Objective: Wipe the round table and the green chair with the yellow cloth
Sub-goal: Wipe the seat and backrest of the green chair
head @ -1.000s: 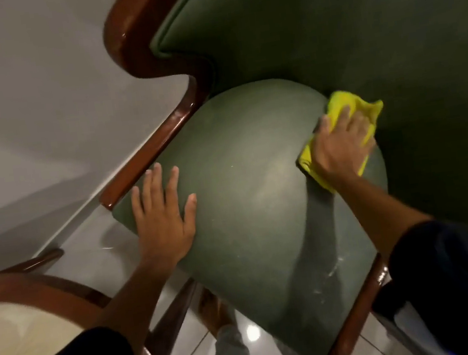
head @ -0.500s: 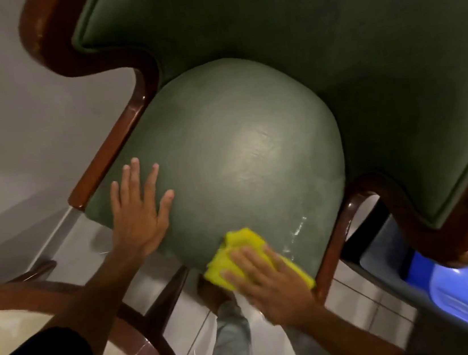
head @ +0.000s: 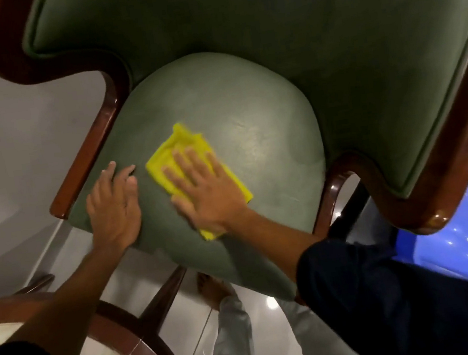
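Pressing the cloth (head: 195,164) flat under spread fingers (head: 186,161), the right hand (head: 211,192) has swept from the seat's front edge to mid-seat of the chair (head: 250,133); the left hand (head: 113,206), open, braces beside it. Seat wiping looks well underway. The counter (head: 136,348) is mostly cut off, and the hands are blurred.

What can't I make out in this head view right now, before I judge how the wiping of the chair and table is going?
- Round table: cut off by the bottom-left edge and covered by the left arm; wiped or not, cannot tell.
- Yellow cloth: mostly under the right hand.
- Seat front edge: hidden by the right sleeve.
- Chair back: top cut off.
- Left hand: motion-blurred.
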`<state>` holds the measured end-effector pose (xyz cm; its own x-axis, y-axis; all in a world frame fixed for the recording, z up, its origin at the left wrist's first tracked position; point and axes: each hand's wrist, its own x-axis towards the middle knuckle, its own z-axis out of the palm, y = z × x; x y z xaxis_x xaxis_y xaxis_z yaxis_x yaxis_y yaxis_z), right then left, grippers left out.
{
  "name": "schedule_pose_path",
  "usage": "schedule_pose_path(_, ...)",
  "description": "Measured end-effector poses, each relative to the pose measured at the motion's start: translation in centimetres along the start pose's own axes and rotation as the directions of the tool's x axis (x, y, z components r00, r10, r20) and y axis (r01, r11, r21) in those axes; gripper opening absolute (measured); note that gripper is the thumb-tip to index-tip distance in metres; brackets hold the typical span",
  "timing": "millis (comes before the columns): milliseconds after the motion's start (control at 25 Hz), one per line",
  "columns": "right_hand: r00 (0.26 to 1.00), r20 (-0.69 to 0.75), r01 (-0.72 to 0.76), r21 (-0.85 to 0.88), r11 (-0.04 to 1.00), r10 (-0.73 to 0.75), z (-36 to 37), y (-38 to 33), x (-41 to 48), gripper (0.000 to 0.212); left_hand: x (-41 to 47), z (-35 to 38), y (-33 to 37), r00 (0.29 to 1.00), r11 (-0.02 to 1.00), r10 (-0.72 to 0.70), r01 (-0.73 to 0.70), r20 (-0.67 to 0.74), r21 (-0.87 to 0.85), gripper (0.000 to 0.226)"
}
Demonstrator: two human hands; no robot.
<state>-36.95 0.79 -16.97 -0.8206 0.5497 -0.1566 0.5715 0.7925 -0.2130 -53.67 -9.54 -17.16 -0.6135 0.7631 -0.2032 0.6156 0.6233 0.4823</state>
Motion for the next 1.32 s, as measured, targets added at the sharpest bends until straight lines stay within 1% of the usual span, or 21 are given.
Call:
schedule_pose_path(80,0.959,0.079,0.269,0.071,0.961,-0.274,-0.1,-1.5,-4.1,0.053,0.8,-1.8,1.3,1.000,0.999,0.025,-0.025,0.010,-0.021,0.060)
schedule_pose_path(120,0.958,0.069,0.269,0.134,0.954,-0.280,-0.7,-1.5,-6.2,0.051,0.6,-2.4,2.2,0.992,0.992,0.120,-0.121,0.035,0.028,0.063)
schedule_pose_path(160,0.982,0.080,0.154,0.176,0.972,-0.170,-1.1,-1.1,-8.5,0.051,0.0,-2.5,3.2,0.963,0.961,0.254,-0.262,0.090,0.088,0.066)
schedule_pose_path(200,0.996,0.067,-0.068,0.202,0.977,0.056,-1.7,-0.4,-10.3,0.056,-0.6,-2.4,4.6,0.906,0.900,0.383,-0.410,0.178,0.147,0.072)
schedule_pose_path(240,0.944,0.090,-0.328,0.184,0.927,0.317,-2.4,0.5,-11.7,0.063,-1.1,-1.9,5.9,0.829,0.818,0.471,-0.538,0.300,0.202,0.079)
schedule_pose_path(280,0.852,0.178,-0.515,0.122,0.848,0.492,-3.1,1.2,-12.7,0.066,-1.4,-1.3,7.1,0.747,0.727,0.507,-0.639,0.431,0.252,0.084)
schedule_pose_path(360,0.717,0.448,-0.644,0.133,0.753,0.534,-3.9,2.0,-13.6,0.048,-1.7,-0.5,9.4,0.629,0.570,0.490,-0.755,0.604,0.323,0.085)
schedule_pose_path(440,0.683,0.593,-0.688,0.326,0.648,0.427,-5.5,2.7,-13.1,0.027,-1.6,-1.1,12.0,0.563,0.469,0.450,-0.810,0.693,0.353,0.069)
schedule_pose_path(520,0.683,0.614,-0.712,0.440,0.548,0.395,-7.6,3.8,-12.4,0.040,-1.9,-2.1,14.2,0.516,0.450,0.423,-0.833,0.745,0.322,0.049)
schedule_pose_path(560,0.680,0.601,-0.728,0.480,0.490,0.421,-9.0,4.5,-12.0,0.041,-2.0,-2.6,15.2,0.522,0.494,0.424,-0.818,0.740,0.293,0.043)
schedule_pose_path(640,0.670,0.547,-0.735,0.587,0.340,0.502,-13.9,6.9,-10.8,0.034,-0.5,-4.4,18.9,0.573,0.751,0.318,-0.638,0.755,0.168,0.035)
schedule_pose_path(680,0.690,0.500,-0.705,0.629,0.328,0.524,-16.5,8.1,-10.0,0.031,0.9,-5.2,20.4,0.606,0.836,0.295,-0.538,0.738,0.108,0.031)
schedule_pose_path(760,0.776,0.321,-0.587,0.683,0.435,0.542,-22.4,10.1,-8.4,0.028,4.1,-7.8,24.3,0.623,0.934,0.291,-0.349,0.726,-0.075,0.026)
schedule_pose_path(840,0.786,0.006,-0.422,0.736,0.530,0.618,-29.7,14.4,-7.5,0.029,7.5,-10.3,31.0,0.639,0.939,0.336,-0.168,0.691,-0.301,0.034)
schedule_pose_path(920,0.662,-0.373,-0.300,0.663,0.686,0.650,-36.0,19.4,-6.8,0.040,8.9,-11.3,38.0,0.674,0.851,0.416,-0.052,0.610,-0.522,0.045)
schedule_pose_path(1000,0.472,-0.626,-0.411,0.467,0.783,0.620,-39.5,24.1,-5.7,0.054,8.9,-10.0,44.6,0.761,0.739,0.383,0.088,0.524,-0.668,0.051)
schedule_pose_path(1040,0.470,-0.633,-0.527,0.357,0.771,0.615,-39.9,25.7,-5.1,0.062,8.6,-9.1,47.1,0.820,0.717,0.341,0.089,0.460,-0.691,0.054)
schedule_pose_path(1120,0.613,-0.395,-0.674,0.192,0.714,0.685,-37.8,26.9,-3.9,0.083,8.7,-7.9,49.0,0.921,0.834,0.319,-0.162,0.222,-0.527,0.059)
schedule_pose_path(1200,0.683,-0.193,-0.687,0.157,0.709,0.705,-35.0,28.3,-3.1,0.095,10.8,-8.8,46.7,0.902,0.893,0.429,-0.432,-0.047,-0.125,0.058)
schedule_pose_path(1240,0.706,-0.210,-0.657,0.161,0.736,0.676,-34.3,29.4,-2.6,0.096,12.3,-9.9,44.4,0.864,0.871,0.490,-0.487,-0.111,0.057,0.059)
schedule_pose_path(1320,0.755,-0.290,-0.589,0.095,0.803,0.588,-34.7,31.6,-0.6,0.095,15.7,-12.4,38.8,0.872,0.860,0.463,-0.399,-0.159,0.319,0.067)
